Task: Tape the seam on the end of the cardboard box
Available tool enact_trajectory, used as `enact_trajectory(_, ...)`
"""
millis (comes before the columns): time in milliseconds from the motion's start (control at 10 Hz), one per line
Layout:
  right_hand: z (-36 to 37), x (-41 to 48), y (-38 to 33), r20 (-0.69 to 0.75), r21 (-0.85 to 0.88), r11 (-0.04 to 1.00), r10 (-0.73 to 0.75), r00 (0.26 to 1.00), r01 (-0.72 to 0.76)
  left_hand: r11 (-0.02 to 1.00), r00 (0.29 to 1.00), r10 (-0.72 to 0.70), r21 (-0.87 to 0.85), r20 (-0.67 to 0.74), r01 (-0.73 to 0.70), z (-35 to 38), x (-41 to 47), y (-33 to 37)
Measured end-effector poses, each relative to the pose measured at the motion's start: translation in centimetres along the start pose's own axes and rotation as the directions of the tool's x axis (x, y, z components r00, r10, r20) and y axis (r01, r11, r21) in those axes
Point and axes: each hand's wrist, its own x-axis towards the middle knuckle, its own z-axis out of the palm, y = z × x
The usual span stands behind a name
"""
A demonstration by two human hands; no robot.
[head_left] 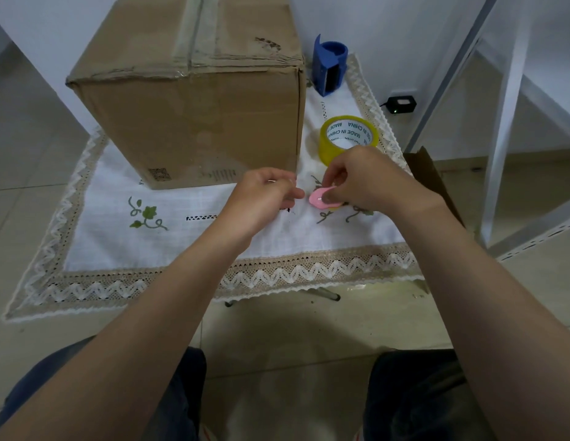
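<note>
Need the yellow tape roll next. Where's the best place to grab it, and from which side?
The tape roll lies flat on the tablecloth, core hole facing up, just behind the right hand. Probably best taken from above: thumb inside the open core, fingers on the outer wall at its right side. The cardboard box stands to its left, so the right and near sides look freer.

Head camera looks forward and down, close over the tablecloth (pixel 188 246)
</note>
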Motion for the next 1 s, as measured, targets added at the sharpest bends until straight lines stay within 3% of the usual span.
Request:
enact_trajectory(300, -0.5, -1.2, 1.7, -0.009, 0.065, 0.98, 0.187, 0.982, -0.186, 1.0, 1.0, 0.013, 0.013, 0.028, -0.013, -0.4, 0.2, -0.3)
enact_trajectory(600, -0.4, -2.0, -0.7, -0.025, -0.046, 0.966, 0.254, 0.967, -0.255, 0.998, 0.997, 0.059, 0.007, 0.055, -0.059, -3.3, -2.0, 0.2)
enact_trajectory(800, -5.3, -2.7, -9.6, -0.053, 0.106, 0.989, 0.111, 0.992, -0.105, 0.971, 0.97, 0.236, 0.036, -0.064, -0.234, -10.0, -6.6, 6.1)
enact_trajectory(900, -9.9, -4.6, -14.7, -0.143, 0.179, 0.984, 0.011, 0.99, 0.015, 0.909, 0.91, 0.41, 0.102, -0.064, -0.403, -14.0, -11.4, 10.8)
enact_trajectory(1000, -16.0, -9.7, -18.9, -0.543, 0.237, 0.908, -0.17, 0.822, 0.344, 0.691, 0.693, 0.721, 0.104, -0.012, -0.716, -18.5, -19.6, 14.7)
